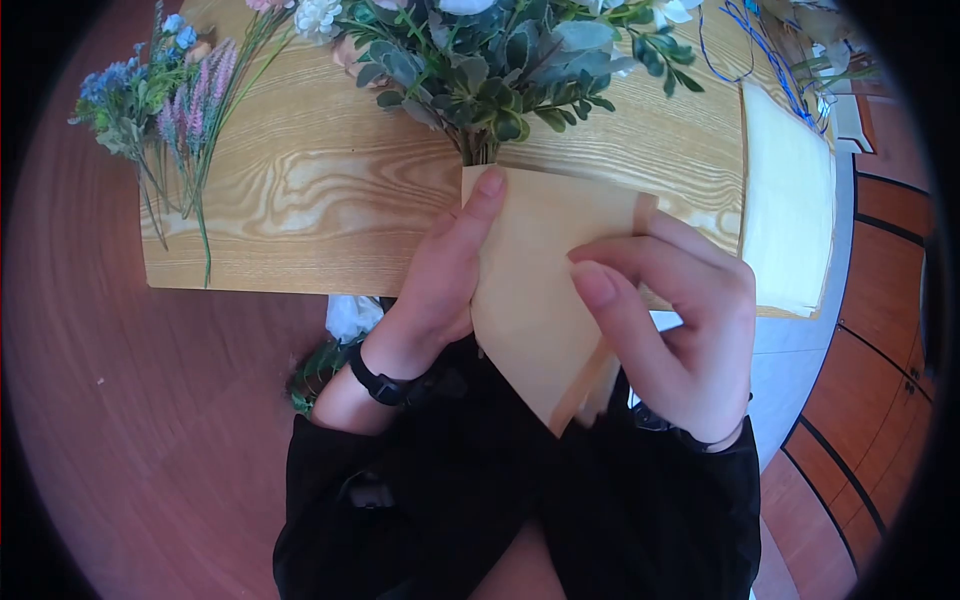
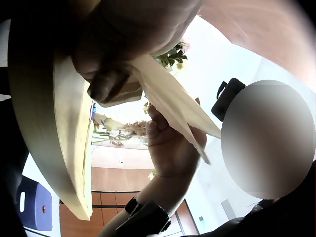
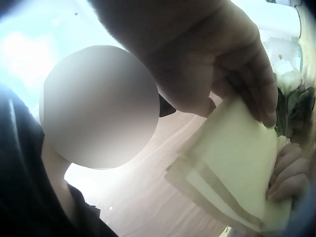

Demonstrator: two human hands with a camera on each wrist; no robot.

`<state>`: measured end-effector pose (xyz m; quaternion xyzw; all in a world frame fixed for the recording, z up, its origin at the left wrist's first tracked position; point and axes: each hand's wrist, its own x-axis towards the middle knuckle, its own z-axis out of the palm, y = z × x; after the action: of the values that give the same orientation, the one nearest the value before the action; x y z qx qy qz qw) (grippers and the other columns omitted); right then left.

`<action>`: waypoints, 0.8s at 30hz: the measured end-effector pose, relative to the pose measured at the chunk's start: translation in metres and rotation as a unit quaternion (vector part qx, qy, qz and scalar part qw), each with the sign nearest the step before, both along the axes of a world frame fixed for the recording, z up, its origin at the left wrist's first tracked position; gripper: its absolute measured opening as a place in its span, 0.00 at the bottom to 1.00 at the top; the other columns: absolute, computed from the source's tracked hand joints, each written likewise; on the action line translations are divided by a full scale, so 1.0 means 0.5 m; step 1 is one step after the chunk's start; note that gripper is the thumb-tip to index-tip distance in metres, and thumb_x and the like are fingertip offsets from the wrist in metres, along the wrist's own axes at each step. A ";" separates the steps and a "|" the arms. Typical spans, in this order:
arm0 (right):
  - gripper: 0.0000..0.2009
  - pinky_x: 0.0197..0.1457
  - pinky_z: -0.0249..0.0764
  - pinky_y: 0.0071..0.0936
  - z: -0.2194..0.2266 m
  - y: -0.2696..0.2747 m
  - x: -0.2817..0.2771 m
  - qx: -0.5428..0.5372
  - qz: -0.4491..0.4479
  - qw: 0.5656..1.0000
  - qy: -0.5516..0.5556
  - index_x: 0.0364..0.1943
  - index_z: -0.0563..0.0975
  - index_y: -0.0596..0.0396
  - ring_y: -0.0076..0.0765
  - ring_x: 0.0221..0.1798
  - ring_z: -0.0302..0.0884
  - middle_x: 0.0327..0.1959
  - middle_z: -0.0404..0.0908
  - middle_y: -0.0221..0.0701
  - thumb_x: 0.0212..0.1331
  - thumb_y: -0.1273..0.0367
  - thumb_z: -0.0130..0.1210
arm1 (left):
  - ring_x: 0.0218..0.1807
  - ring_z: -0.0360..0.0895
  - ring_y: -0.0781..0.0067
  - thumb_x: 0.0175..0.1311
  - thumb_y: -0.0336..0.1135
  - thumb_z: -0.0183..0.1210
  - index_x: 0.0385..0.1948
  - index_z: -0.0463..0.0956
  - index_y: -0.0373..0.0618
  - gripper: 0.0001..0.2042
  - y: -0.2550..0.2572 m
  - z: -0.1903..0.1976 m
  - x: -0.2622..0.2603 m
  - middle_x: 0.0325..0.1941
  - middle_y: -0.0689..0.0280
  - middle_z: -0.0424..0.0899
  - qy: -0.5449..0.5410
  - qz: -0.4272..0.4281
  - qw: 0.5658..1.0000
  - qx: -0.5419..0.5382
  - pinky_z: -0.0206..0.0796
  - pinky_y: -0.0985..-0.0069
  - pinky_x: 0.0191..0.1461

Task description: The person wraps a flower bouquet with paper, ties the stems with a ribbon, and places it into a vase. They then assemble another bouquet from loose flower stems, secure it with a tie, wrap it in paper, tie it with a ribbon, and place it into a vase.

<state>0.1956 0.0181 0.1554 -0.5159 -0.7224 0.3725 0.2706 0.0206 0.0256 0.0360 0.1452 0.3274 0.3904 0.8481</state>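
Note:
A bouquet (image 1: 490, 70) of white flowers and green leaves lies over the table, its stems running down into a sheet of tan wrapping paper (image 1: 545, 270) with a darker striped border. My left hand (image 1: 445, 265) grips the wrapped stems, thumb laid over the paper's upper left corner. At the paper's right edge, my right hand (image 1: 690, 310) pinches the sheet between thumb and fingers. In the right wrist view the paper (image 3: 232, 153) hangs in a fold from the right hand (image 3: 242, 69). The lower stems are hidden behind the paper.
Loose flower stems (image 1: 195, 120), blue and pink, lie at the table's (image 1: 300, 220) left. White sheets (image 1: 785, 210) are stacked at its right edge, below a tangle of blue cord (image 1: 775, 50). A white flower with leaves (image 1: 350, 318) shows below the front edge.

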 end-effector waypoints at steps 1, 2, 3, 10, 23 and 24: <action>0.07 0.31 0.67 0.23 -0.012 -0.001 0.002 0.006 -0.019 1.000 0.001 0.36 0.83 0.62 0.32 0.27 0.75 0.26 0.78 0.36 0.57 0.74 0.60 | 0.60 0.76 0.60 0.77 0.59 0.33 0.63 0.65 0.36 0.32 0.001 0.000 -0.003 0.60 0.52 0.76 0.006 0.004 1.000 0.002 0.71 0.64 0.63; 0.06 0.32 0.66 0.22 -0.022 -0.002 0.004 0.011 -0.039 0.999 0.002 0.35 0.83 0.63 0.28 0.28 0.75 0.25 0.77 0.34 0.53 0.78 0.61 | 0.60 0.77 0.60 0.77 0.58 0.33 0.62 0.65 0.35 0.31 0.002 0.000 -0.006 0.59 0.53 0.76 0.012 0.007 1.000 0.003 0.71 0.65 0.62; 0.06 0.32 0.66 0.22 -0.030 -0.002 0.007 0.011 -0.039 0.999 0.003 0.35 0.83 0.63 0.28 0.28 0.75 0.25 0.77 0.34 0.53 0.78 0.61 | 0.60 0.77 0.60 0.77 0.58 0.33 0.62 0.65 0.35 0.31 0.003 0.002 -0.010 0.59 0.53 0.76 0.012 0.007 1.000 0.003 0.71 0.65 0.62; 0.08 0.28 0.64 0.20 -0.076 0.003 0.020 -0.048 -0.084 0.994 0.056 0.37 0.84 0.60 0.20 0.24 0.71 0.25 0.78 0.29 0.53 0.81 0.60 | 0.53 0.79 0.71 0.77 0.48 0.46 0.56 0.69 0.38 0.21 0.010 0.016 -0.040 0.53 0.61 0.80 0.058 0.043 0.997 0.013 0.73 0.72 0.57; 0.07 0.24 0.63 0.21 -0.171 0.020 0.001 -0.108 -0.170 0.978 0.050 0.39 0.82 0.59 0.19 0.18 0.64 0.17 0.72 0.28 0.57 0.78 0.59 | 0.53 0.77 0.76 0.76 0.46 0.50 0.55 0.70 0.42 0.18 0.021 0.032 -0.066 0.52 0.65 0.80 0.094 0.011 0.995 0.012 0.71 0.74 0.57; 0.07 0.24 0.63 0.21 -0.176 0.018 -0.001 -0.109 -0.170 0.978 0.050 0.39 0.82 0.59 0.19 0.18 0.64 0.17 0.72 0.28 0.57 0.78 0.59 | 0.53 0.77 0.76 0.76 0.46 0.50 0.55 0.70 0.42 0.18 0.020 0.031 -0.066 0.52 0.65 0.80 0.095 0.011 0.995 0.011 0.71 0.74 0.57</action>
<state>0.1953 0.0269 0.0674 -0.6382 -0.5648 0.4230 0.3078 -0.0122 0.0358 0.0513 0.1870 0.4036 0.3881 0.8072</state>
